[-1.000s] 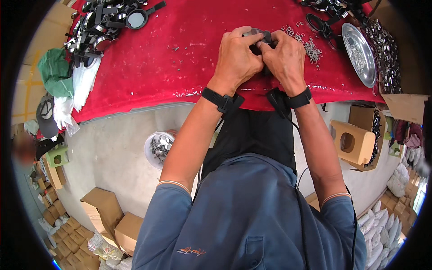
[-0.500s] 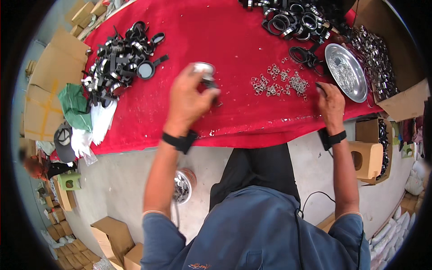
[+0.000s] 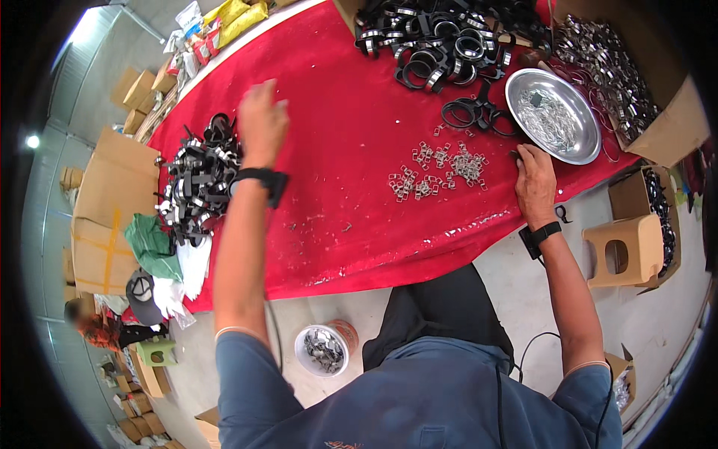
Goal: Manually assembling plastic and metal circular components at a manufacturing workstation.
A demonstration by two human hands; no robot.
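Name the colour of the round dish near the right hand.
The dish is shiny silver, best seen in the head view.

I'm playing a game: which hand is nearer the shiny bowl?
Right. The right hand is just in front of the bowl; the left hand is far left, by the black pile.

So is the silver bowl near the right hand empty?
Not empty: the silver bowl holds many thin silvery pieces heaped loosely inside.

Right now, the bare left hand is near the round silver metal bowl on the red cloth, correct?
Not the left hand: the head view shows the bare right hand near the round silver metal bowl on the red cloth.
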